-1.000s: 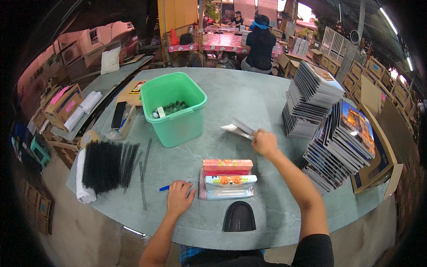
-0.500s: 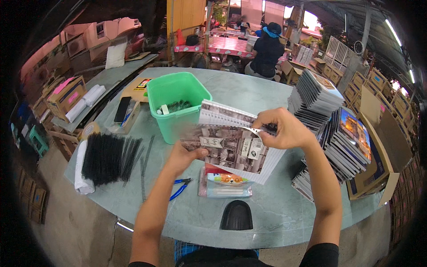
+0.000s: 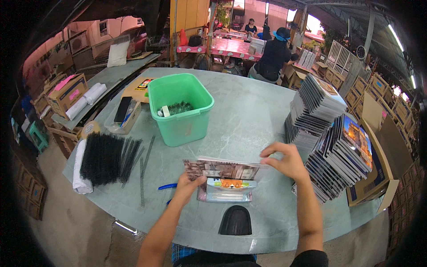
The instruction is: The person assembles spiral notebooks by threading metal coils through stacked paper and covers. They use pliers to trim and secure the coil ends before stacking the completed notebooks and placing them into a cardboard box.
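Though tilted, booklet [image 3: 222,169] btwn hands

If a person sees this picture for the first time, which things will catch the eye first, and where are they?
The bright green bin stands at the middle of the round table, with a heap of black binding coils at its left. At the right edge leans a tall stack of booklets. In front, the left hand and the right hand hold a printed sheet at its two ends.
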Available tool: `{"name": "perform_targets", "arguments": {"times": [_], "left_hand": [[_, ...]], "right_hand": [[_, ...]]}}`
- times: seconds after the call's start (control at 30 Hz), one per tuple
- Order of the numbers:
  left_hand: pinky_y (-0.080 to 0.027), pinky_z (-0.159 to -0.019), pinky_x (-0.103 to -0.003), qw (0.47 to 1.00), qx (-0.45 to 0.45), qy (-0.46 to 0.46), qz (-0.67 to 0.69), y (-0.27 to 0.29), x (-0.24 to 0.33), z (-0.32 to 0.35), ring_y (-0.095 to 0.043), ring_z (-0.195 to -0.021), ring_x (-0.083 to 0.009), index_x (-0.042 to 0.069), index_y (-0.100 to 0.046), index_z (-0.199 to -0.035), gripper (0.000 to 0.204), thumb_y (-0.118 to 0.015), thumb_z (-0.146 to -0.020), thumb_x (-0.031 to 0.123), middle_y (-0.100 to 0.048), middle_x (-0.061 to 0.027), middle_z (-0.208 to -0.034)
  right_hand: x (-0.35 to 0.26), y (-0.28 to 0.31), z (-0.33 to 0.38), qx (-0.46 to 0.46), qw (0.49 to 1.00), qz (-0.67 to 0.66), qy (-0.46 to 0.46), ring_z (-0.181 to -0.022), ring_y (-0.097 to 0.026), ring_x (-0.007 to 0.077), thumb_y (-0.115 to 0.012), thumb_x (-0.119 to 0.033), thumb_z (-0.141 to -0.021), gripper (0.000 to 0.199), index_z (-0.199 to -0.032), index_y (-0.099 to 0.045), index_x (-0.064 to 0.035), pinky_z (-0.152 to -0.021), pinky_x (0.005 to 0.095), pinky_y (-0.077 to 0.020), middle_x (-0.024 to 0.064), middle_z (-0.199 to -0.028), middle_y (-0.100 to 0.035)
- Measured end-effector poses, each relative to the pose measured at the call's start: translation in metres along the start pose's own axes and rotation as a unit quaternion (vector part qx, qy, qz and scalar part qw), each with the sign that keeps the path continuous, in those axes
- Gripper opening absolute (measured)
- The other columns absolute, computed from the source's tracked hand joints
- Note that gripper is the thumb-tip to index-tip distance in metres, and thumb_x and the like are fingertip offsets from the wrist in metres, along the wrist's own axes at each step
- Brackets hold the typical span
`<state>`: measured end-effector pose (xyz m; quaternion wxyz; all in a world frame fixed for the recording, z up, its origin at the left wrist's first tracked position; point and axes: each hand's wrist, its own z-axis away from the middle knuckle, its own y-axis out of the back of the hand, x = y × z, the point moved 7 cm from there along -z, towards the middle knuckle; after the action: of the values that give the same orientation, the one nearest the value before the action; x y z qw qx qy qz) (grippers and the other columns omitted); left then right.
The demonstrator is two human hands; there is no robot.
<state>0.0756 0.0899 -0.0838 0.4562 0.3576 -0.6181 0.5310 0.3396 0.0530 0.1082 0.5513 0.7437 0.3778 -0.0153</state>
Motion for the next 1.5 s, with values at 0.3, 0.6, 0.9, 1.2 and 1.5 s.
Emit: {"name": "perform_targets", "arguments": {"times": [0.3, 0.6, 0.9, 1.2, 1.5], "left_hand": [[-0.025, -0.107, -0.037, 0.988, -0.066, -0.102, -0.094, -0.044, 0.017, 0.006, -0.031, -0.129, -0.0243, -0.001, -0.024, -0.139, 0.075, -0.067, -0.083, 0.026, -0.037, -0.0157, -0.135], [-0.04, -0.09, -0.033, 0.994, -0.01, -0.101, -0.048, -0.044, 0.062, -0.007, -0.053, -0.101, -0.0196, 0.001, -0.043, -0.128, 0.055, -0.054, -0.09, 0.039, -0.055, -0.0127, -0.113], [-0.047, -0.069, -0.046, 0.62, 0.268, -0.022, -0.737, 0.166, 0.057, 0.048, -0.059, -0.081, -0.0399, -0.002, -0.049, -0.095, 0.03, -0.061, -0.084, 0.024, -0.057, -0.0227, -0.091], [-0.045, -0.066, -0.048, 0.745, 0.318, -0.043, -0.585, 0.196, 0.076, 0.037, -0.058, -0.077, -0.044, 0.001, -0.048, -0.105, 0.03, -0.057, -0.087, 0.024, -0.057, -0.0222, -0.098], [-0.043, -0.078, -0.042, 0.638, 0.195, -0.065, -0.743, 0.165, 0.036, 0.082, -0.052, -0.095, -0.0381, 0.0, -0.049, -0.117, 0.038, -0.059, -0.084, 0.018, -0.053, -0.0205, -0.096]], "right_hand": [[0.061, -0.108, 0.063, 0.279, 0.845, -0.426, -0.166, -0.09, -0.058, 0.016, -0.081, -0.011, -0.066, 0.074, -0.127, -0.039, -0.0035, -0.083, 0.0277, -0.0446, 0.0061, -0.106, -0.057], [0.058, -0.085, 0.04, 0.456, 0.795, -0.328, -0.228, -0.068, -0.049, 0.0062, -0.068, -0.009, -0.079, 0.015, -0.089, -0.061, -0.0011, -0.063, 0.0222, -0.0403, -0.0005, -0.069, -0.054], [0.053, -0.092, 0.05, 0.436, 0.807, -0.31, -0.248, -0.061, -0.046, 0.0053, -0.062, -0.017, -0.086, 0.017, -0.077, -0.06, -0.0025, -0.058, 0.0217, -0.0373, -0.0023, -0.064, -0.052], [-0.05, -0.041, 0.012, 0.358, 0.931, 0.071, -0.01, -0.091, -0.055, 0.0303, -0.067, -0.015, -0.074, 0.032, -0.102, -0.057, -0.0037, -0.079, 0.0393, -0.0433, 0.0155, -0.101, -0.058], [-0.07, -0.136, -0.04, 0.071, 0.987, 0.139, 0.026, -0.094, -0.057, 0.0229, -0.067, -0.017, -0.073, 0.038, -0.11, -0.06, -0.013, -0.074, 0.0363, -0.0456, 0.0053, -0.103, -0.061]]}}
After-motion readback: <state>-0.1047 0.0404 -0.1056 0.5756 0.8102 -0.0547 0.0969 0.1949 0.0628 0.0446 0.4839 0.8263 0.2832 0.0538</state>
